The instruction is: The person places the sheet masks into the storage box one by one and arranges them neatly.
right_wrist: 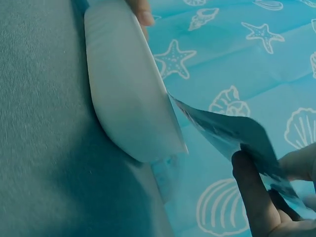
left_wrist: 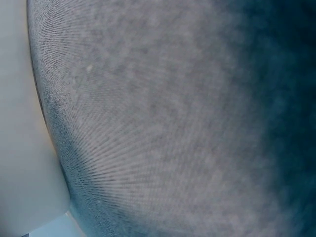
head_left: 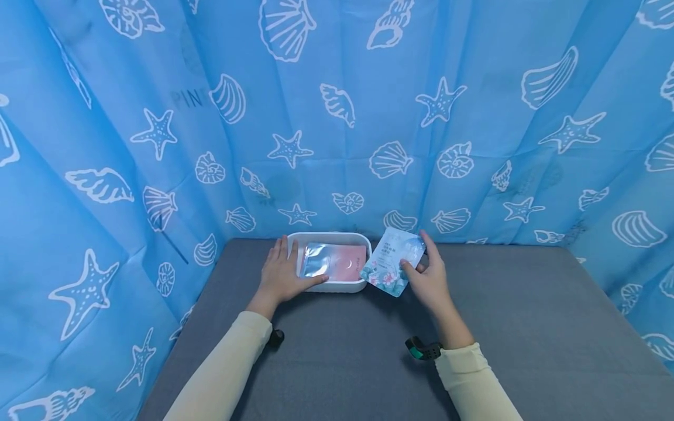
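Observation:
In the head view my right hand (head_left: 429, 278) pinches a flat light-blue packet (head_left: 392, 263) with printed text and pink flowers, thumb on its face and fingers behind. The packet tilts beside the right end of a white plastic bin (head_left: 339, 238); its left edge overlaps the rim there. From the right wrist, the packet (right_wrist: 232, 128) shows edge-on, its far corner right at the rim of the bin (right_wrist: 128, 84). My left hand (head_left: 281, 275) rests on the bin's left end, fingers extended and thumb along the front rim. A pink-and-silver packet (head_left: 344, 262) lies inside the bin.
The bin stands at the back of a grey cloth-covered table (head_left: 347, 362). Right behind it hangs a blue curtain (head_left: 337, 117) with white shells and starfish. The left wrist view is mostly grey cloth (left_wrist: 148, 118), with the bin's pale wall (left_wrist: 27, 123) at the left.

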`<state>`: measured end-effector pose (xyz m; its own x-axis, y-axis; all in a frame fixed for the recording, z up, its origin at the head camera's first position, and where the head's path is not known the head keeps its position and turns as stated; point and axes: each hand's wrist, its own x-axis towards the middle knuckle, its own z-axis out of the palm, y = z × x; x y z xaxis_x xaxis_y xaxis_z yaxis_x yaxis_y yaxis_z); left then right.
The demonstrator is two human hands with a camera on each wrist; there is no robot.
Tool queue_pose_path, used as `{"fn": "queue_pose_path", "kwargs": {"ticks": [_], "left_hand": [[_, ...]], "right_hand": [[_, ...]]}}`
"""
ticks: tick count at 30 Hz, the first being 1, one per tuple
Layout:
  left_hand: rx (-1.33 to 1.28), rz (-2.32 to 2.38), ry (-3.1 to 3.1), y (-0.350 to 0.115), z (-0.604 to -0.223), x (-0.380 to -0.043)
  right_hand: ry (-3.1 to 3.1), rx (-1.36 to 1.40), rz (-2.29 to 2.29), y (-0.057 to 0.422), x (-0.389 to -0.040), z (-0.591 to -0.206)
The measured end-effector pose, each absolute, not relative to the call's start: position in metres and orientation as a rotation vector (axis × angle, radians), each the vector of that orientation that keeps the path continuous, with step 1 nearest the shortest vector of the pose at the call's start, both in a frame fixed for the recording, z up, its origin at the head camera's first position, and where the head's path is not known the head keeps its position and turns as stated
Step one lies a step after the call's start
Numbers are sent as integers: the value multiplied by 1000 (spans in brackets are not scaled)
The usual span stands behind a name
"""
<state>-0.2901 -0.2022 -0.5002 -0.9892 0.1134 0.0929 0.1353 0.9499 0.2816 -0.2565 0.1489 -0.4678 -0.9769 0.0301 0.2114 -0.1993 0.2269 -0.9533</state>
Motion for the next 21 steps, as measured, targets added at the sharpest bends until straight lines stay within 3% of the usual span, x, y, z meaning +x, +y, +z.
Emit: {"fn": "queue_pose_path", "kwargs": {"ticks": [21], "left_hand": [[-207,-448,-3038,-205,-504,-293]], "right_hand": [[-2090,-249,2071,135,-263,-481]]}}
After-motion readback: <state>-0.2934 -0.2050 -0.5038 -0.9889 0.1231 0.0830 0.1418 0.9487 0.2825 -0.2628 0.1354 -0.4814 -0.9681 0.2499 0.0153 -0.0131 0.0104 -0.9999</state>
